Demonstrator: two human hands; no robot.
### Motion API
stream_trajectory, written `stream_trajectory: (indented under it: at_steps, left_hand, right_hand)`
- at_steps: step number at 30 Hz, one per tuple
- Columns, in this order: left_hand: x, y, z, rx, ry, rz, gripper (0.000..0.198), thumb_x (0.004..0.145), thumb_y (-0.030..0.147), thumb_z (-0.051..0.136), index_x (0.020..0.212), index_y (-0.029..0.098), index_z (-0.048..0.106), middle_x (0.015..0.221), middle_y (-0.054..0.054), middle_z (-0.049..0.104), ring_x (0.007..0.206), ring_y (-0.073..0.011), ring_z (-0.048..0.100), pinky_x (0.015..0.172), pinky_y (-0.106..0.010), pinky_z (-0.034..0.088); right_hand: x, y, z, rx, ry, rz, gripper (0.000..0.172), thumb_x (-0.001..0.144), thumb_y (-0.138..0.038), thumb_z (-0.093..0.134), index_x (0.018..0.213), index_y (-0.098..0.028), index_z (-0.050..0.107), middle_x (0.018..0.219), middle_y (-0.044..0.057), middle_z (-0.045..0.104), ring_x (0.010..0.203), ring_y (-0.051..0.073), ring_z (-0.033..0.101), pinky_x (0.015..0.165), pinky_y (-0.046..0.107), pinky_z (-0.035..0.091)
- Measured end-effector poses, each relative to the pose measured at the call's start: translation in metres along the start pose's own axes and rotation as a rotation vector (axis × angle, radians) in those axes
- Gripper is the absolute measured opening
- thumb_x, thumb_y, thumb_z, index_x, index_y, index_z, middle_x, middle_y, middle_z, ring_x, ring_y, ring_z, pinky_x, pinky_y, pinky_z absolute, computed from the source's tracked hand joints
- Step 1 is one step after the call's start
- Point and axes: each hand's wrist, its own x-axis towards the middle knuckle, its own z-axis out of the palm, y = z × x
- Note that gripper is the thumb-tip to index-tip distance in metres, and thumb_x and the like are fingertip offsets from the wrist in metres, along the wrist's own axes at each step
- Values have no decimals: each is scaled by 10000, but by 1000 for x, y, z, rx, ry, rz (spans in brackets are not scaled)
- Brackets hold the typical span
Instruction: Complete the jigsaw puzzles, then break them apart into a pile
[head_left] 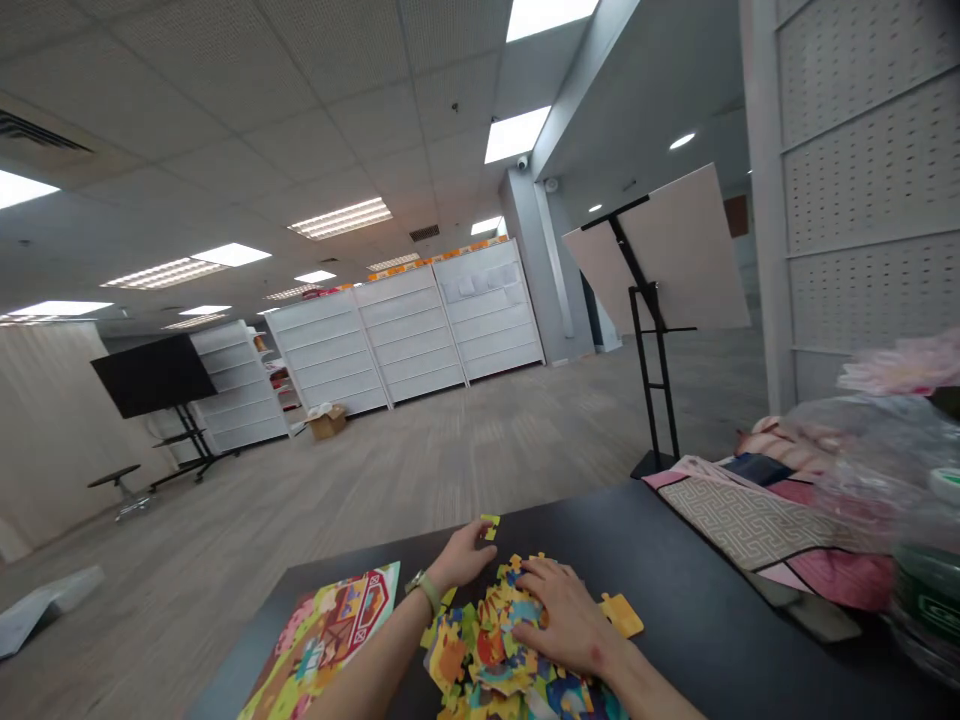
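Note:
A heap of colourful jigsaw puzzle pieces (491, 640) lies on the dark table in front of me. My left hand (463, 558), with a light watch strap at the wrist, is just beyond the heap; its thumb and forefinger are at a small yellow-green puzzle piece (490, 527), which they appear to pinch. Over the heap's right side rests my right hand (561, 612), palm down with fingers spread, and what lies under the palm is hidden. A yellow piece (621, 615) lies flat to its right. The printed farm picture sheet (330, 640) is left of my left forearm, which partly covers it.
On the dark table (675, 580), a patterned cloth (720, 520), a phone-like flat object (821, 612) and a clear plastic bottle (926, 590) stand or lie at the right. Beyond are a board on a black stand (660, 380), white shelves (405, 330) and a screen (155, 375).

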Motion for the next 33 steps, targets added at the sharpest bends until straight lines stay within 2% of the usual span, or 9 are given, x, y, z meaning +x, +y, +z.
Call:
stream_trajectory:
  at_steps: [6, 11, 14, 17, 20, 23, 26, 30, 33]
  left_hand:
    - [47, -18, 4, 108, -25, -42, 388, 962, 341, 632, 1311, 186, 563, 1394, -109, 532, 1236, -294, 546, 1034, -546, 455]
    - [39, -24, -16, 96, -41, 10, 405, 888, 335, 719, 1246, 174, 618, 1290, -95, 609, 1183, -278, 581, 1044, -508, 447]
    - [1, -22, -32, 65, 53, 9, 609, 751, 329, 803, 1308, 192, 602, 1291, -104, 612, 1198, -295, 571, 1076, -437, 421]
    - [-64, -11, -32, 39, 165, 9, 603, 841, 370, 664, 1405, 218, 514, 1348, -110, 573, 1235, -276, 547, 1083, -406, 411]
    - [-133, 4, -9, 66, 239, -26, 537, 885, 366, 574, 1407, 251, 518, 1446, -105, 498, 1359, -294, 436, 1142, -451, 328]
    - [-178, 21, 21, 106, 210, -166, 531, 913, 463, 529, 1417, 297, 526, 1591, -85, 336, 1481, -362, 234, 1167, -550, 240]
    - [-198, 40, 42, 117, 209, -208, 778, 798, 653, 631, 1484, 337, 447, 1667, -54, 140, 1509, -441, 8, 1172, -640, 89]
    - [-209, 57, 60, 72, 69, -150, 1345, 371, 736, 857, 1544, 418, 279, 1676, -50, 56, 1457, -535, -149, 1089, -742, -108]
    - [-209, 60, 70, 52, 87, -159, 1264, 450, 678, 857, 1543, 426, 273, 1670, -46, 111, 1469, -528, -110, 1075, -745, -137]
  right_hand:
    - [-1, 4, -4, 13, 59, -72, 537, 860, -507, 591, 1337, -262, 612, 1378, 89, 610, 1293, 294, 512, 1110, 455, 341]
    - [6, 14, -7, 36, 195, -78, 382, 965, -383, 420, 1216, -230, 664, 1264, 76, 661, 1188, 221, 577, 1046, 352, 426]
    - [14, 30, -11, 7, 293, 57, 471, 1004, -308, 258, 1261, -165, 626, 1312, 120, 621, 1238, 229, 533, 1104, 383, 365]
    - [21, 46, -12, -35, 330, 192, 465, 989, -291, 285, 1257, -139, 633, 1288, 142, 633, 1223, 263, 544, 1105, 415, 351]
    - [23, 55, -14, -64, 302, 265, 417, 968, -296, 349, 1203, -168, 670, 1233, 120, 671, 1179, 259, 580, 1074, 377, 375]
    - [16, 56, -18, -89, 273, 341, 413, 965, -314, 360, 1180, -160, 677, 1208, 139, 688, 1174, 277, 594, 1065, 394, 371]
    - [-4, 49, -16, -114, 248, 402, 420, 960, -354, 378, 1165, -153, 684, 1217, 172, 690, 1241, 318, 561, 1101, 459, 324]
    - [-35, 25, 0, -114, 193, 376, 447, 941, -410, 398, 1225, -192, 665, 1304, 117, 665, 1335, 318, 494, 1186, 494, 202]
    - [-45, 8, 13, -63, 166, 360, 523, 912, -448, 419, 1314, -168, 601, 1399, 127, 598, 1340, 300, 499, 1188, 460, 231]
